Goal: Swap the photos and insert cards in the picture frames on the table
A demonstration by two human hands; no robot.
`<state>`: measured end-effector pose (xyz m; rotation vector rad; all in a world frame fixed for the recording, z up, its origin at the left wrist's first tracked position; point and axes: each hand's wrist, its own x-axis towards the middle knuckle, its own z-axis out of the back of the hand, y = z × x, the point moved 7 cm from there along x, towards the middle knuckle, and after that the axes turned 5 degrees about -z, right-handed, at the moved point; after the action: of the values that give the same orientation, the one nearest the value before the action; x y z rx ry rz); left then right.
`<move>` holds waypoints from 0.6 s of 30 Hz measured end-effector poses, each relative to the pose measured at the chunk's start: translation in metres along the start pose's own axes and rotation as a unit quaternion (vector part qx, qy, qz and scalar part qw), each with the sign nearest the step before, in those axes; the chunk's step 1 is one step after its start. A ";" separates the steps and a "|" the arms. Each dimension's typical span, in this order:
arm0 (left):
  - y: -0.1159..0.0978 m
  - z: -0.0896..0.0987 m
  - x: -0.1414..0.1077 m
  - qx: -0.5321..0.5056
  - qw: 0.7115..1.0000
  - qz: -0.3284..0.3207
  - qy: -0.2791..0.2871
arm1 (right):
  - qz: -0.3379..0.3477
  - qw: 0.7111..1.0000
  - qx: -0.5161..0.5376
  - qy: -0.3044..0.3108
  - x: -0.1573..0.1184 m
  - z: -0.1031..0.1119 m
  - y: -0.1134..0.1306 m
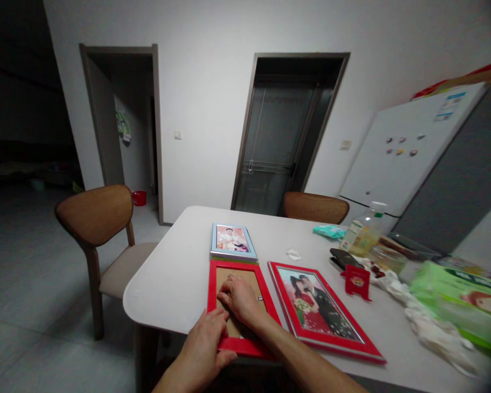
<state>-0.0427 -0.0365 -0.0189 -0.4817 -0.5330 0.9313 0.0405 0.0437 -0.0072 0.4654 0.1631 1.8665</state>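
A red picture frame [244,345] lies face down at the near edge of the table, with its brown backing board [251,278] up and a small metal piece at its right side. My left hand [207,341] grips the frame's lower left corner, thumb along the near side. My right hand [241,297] reaches across the board, its fingers bent and together at the board's left side; whatever is under the fingertips is hidden. To the right lies a red-framed couple photo [319,305], face up. Just beyond is a light blue framed photo [232,240].
On the white table [167,273] stand a bottle [364,229], a small red stand [357,281], a dark wallet-like object [346,258], crumpled tissue [433,330] and a green tissue pack [460,300]. Wooden chairs [98,215] stand left and behind. A fridge [413,142] is at right.
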 end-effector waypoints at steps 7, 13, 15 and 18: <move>0.000 0.000 0.000 0.002 1.000 0.018 0.011 | -0.031 0.999 -0.022 -0.038 0.003 0.000 -0.005; -0.001 0.000 -0.001 -0.002 1.000 0.005 0.001 | 0.005 1.000 -0.016 -0.026 -0.001 0.002 0.006; -0.003 0.002 -0.001 0.000 1.000 0.004 0.001 | 0.005 1.000 -0.005 -0.022 -0.001 0.003 0.008; -0.008 0.005 -0.001 0.007 1.000 0.021 0.016 | -0.004 1.000 0.027 -0.008 0.001 0.002 0.001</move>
<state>-0.0414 -0.0408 -0.0106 -0.4957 -0.4882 0.9659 0.0404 0.0444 -0.0046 0.5164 0.2053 1.8535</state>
